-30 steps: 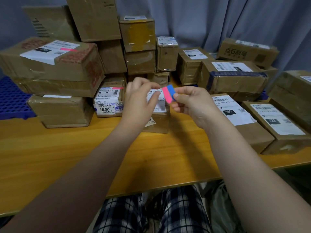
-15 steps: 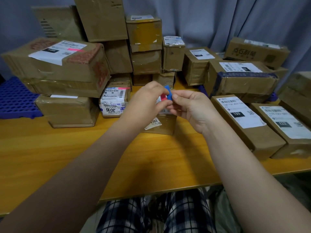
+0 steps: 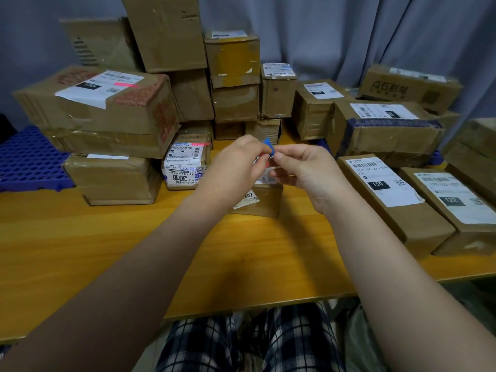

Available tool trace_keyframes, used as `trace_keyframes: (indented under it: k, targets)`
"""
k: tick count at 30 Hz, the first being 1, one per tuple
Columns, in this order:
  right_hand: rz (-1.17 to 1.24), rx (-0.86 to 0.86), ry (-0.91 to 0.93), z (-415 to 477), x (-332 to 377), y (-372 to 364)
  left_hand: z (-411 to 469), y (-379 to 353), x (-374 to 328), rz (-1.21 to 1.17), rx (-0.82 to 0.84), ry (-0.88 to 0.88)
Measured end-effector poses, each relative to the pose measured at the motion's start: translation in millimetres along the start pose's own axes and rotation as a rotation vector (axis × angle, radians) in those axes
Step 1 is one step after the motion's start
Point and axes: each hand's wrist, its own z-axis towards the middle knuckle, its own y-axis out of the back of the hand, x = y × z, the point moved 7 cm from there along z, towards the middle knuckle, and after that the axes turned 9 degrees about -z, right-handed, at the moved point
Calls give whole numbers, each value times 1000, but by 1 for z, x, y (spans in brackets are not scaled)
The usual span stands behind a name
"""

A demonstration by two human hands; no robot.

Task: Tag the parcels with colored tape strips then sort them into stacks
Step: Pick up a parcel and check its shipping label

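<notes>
Step in hand: tagging, peeling a strip. Left hand (image 3: pixel 237 163) and right hand (image 3: pixel 304 169) meet fingertip to fingertip, both pinching the tape (image 3: pixel 269 146). Blue shows above the thumbs, a sliver of pink below. The tape is in the air, with the 302 box (image 3: pixel 268 203) right under the hands.

Next, my guess: separate one strip and press it flat on that box's label.

Readable:
- 3016 box (image 3: pixel 185 167), left of the left hand, carries a pink strip.
- 150 box (image 3: pixel 381 183) and 122 box (image 3: pixel 453 202), right of the right hand, show no strip.
</notes>
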Motion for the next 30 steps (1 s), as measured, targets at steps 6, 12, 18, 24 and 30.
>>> trace_keyframes:
  k: [6, 12, 18, 24, 30]
  targets:
    - [-73, -20, 24, -1, 3, -2, -1, 3, 9, -93, -34, 128]
    - [-119, -24, 38, -2, 4, -2, -3, 3, 21, -315, -56, 249]
    - [-117, -35, 29, 0, 4, -2, -5, 0, 27, -512, -21, 317]
    - [-116, -26, 14, 1, 1, 0, -6, -5, 35, -730, -11, 391]
    - [-96, -18, 7, 1, 2, -1, -4, -8, 37, -741, -16, 412]
